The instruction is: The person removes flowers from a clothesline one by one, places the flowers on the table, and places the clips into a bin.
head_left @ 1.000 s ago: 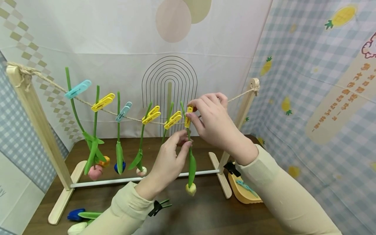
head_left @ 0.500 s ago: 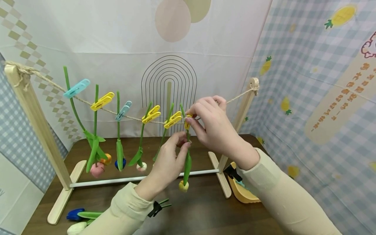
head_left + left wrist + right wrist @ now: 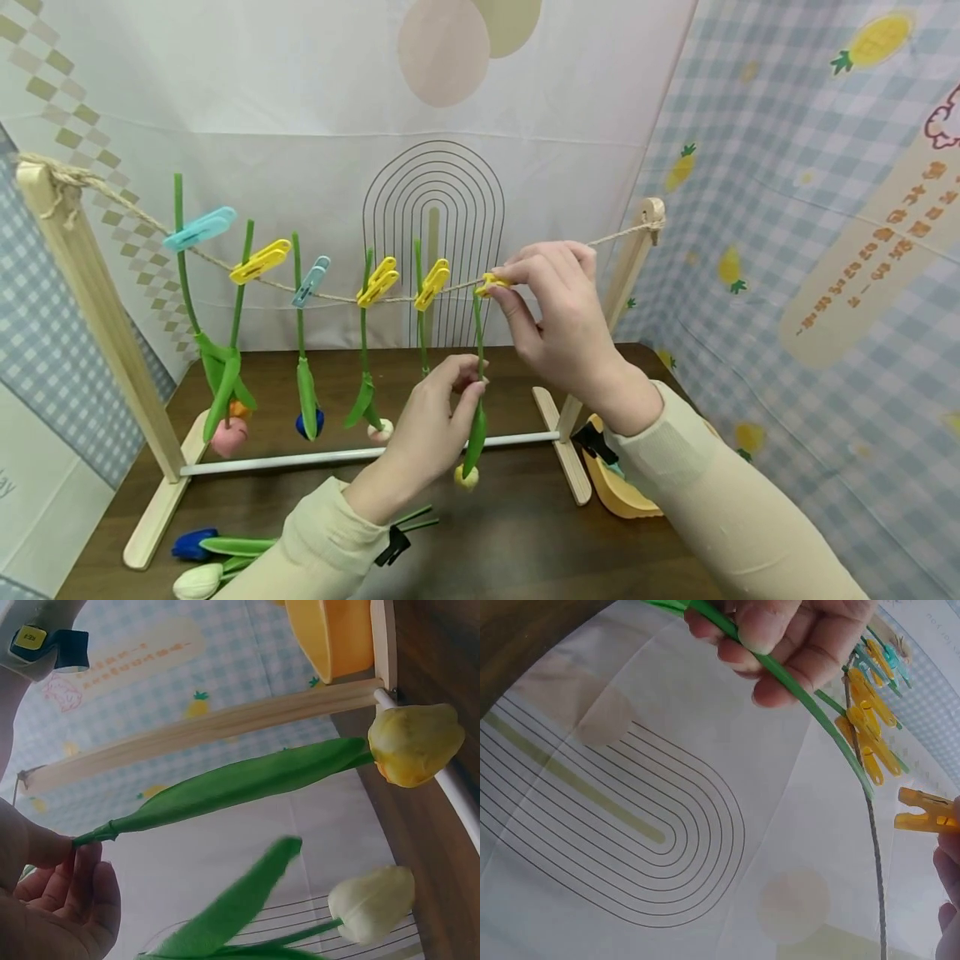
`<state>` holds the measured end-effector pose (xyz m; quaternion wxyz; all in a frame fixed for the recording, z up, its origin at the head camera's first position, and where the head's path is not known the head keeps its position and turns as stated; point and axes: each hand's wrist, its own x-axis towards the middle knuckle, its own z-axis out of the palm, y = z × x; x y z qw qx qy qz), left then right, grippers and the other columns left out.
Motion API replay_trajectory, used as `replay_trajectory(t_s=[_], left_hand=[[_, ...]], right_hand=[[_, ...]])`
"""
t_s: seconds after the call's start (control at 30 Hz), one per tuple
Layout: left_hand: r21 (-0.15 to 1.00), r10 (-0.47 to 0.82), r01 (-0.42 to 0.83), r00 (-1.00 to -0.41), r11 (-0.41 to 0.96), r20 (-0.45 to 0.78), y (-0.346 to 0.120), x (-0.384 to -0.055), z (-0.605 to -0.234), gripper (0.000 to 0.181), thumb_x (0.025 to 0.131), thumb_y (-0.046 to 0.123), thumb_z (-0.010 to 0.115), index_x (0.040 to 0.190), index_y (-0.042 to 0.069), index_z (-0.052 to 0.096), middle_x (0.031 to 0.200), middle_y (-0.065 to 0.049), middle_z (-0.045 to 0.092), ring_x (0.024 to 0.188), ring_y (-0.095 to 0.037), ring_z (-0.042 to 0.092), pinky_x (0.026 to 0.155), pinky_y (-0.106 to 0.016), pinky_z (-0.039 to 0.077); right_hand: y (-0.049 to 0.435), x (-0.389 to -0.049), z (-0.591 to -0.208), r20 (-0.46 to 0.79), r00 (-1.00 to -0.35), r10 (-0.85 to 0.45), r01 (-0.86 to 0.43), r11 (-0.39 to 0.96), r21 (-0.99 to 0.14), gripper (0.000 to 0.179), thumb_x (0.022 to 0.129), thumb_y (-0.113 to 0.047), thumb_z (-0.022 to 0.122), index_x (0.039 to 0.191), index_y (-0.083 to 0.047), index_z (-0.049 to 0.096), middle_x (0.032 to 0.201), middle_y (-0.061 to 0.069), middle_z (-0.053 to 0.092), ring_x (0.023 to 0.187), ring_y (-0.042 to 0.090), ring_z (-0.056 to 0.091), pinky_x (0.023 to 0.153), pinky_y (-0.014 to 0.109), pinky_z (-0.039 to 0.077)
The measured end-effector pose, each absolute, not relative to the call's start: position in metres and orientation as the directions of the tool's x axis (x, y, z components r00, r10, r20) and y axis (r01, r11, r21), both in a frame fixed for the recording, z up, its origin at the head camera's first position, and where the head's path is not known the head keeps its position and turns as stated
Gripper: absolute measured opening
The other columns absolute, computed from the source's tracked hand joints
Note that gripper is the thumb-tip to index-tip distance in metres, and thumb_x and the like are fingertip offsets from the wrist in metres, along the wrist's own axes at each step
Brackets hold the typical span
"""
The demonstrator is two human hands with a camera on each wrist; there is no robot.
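Note:
My left hand [image 3: 438, 417] pinches the green stem of a yellow artificial tulip [image 3: 416, 745], which hangs flower-down with its stem top at the rope. In the right wrist view that stem top reaches the twine rope [image 3: 876, 870]. My right hand [image 3: 558, 312] pinches a yellow clothespin [image 3: 928, 812] between thumb and fingers. The clothespin's mouth points toward the rope and stem, with a gap between in the right wrist view. To the left, yellow clothespins [image 3: 432, 285] and blue clothespins [image 3: 200, 228] clip several other tulips to the rope, including a pink one [image 3: 229, 437].
Wooden posts [image 3: 105, 325] hold the rope at both ends, joined low down by a white bar [image 3: 300, 461]. Blue tulip [image 3: 193, 544] and white tulip [image 3: 198, 582] lie at the table's front left. A yellow container [image 3: 622, 492] stands beside the right post.
The yellow clothespin has turned from upright to nearly level and come off the stem and rope. The rope has risen slightly and the hanging tulips have swung. My left hand has dropped a little.

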<state>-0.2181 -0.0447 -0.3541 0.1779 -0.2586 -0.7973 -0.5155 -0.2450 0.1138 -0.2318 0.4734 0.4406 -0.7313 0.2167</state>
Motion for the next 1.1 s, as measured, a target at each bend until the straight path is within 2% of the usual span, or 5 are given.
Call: replay_trajectory(t_s=[0.53,0.77,0.87,1.0,1.1], left_hand=[[0.670,0.264,0.622,-0.781,0.405,0.566,-0.063,-0.207,-0.367,0.019,0.095,0.008,0.060,0.112,0.015,0.061,0.100,0.011,0.060,0.092,-0.002,0.057,0.076,-0.034,0.051],[0.629,0.263,0.616,-0.781,0.473,0.567,-0.072,-0.199,-0.373,0.017,0.097,0.011,0.057,0.111,0.019,0.063,0.095,0.012,0.058,0.087,0.000,0.055,0.075,-0.067,0.025],[0.601,0.276,0.632,-0.766,0.489,0.581,-0.077,-0.197,-0.376,0.018,0.096,0.007,0.059,0.112,0.016,0.063,0.096,0.009,0.058,0.082,-0.001,0.054,0.077,-0.056,0.036],[0.562,0.298,0.649,-0.748,0.512,0.593,-0.083,-0.194,-0.383,0.021,0.093,0.003,0.062,0.112,0.013,0.064,0.098,0.007,0.057,0.078,-0.001,0.053,0.061,-0.029,0.042],[0.512,0.318,0.675,-0.719,0.531,0.618,-0.087,-0.191,-0.390,0.022,0.092,0.002,0.063,0.112,0.011,0.065,0.099,0.004,0.058,0.079,-0.003,0.055,0.064,-0.030,0.039]], right_hand=[[0.141,-0.246,-0.259,0.849,-0.254,-0.463,-0.843,0.536,0.039,0.025,0.088,-0.017,0.067,0.106,0.001,0.063,0.093,0.009,0.063,0.086,0.028,0.056,0.077,0.043,0.041],[0.159,-0.244,-0.282,0.815,-0.369,-0.447,-0.818,0.572,-0.057,0.024,0.082,-0.012,0.069,0.104,-0.003,0.064,0.096,0.006,0.064,0.089,0.025,0.058,0.079,0.041,0.042],[0.167,-0.242,-0.297,0.784,-0.438,-0.440,-0.792,0.602,-0.105,0.025,0.083,-0.014,0.069,0.105,-0.003,0.063,0.098,0.005,0.064,0.091,0.024,0.058,0.081,0.039,0.043],[0.179,-0.237,-0.323,0.732,-0.536,-0.420,-0.746,0.642,-0.178,0.026,0.083,-0.013,0.070,0.106,-0.004,0.062,0.100,0.005,0.063,0.092,0.023,0.057,0.083,0.037,0.044],[0.187,-0.232,-0.343,0.701,-0.592,-0.398,-0.710,0.669,-0.220,0.028,0.082,-0.011,0.072,0.107,-0.004,0.061,0.101,0.004,0.062,0.093,0.024,0.057,0.083,0.037,0.044]])
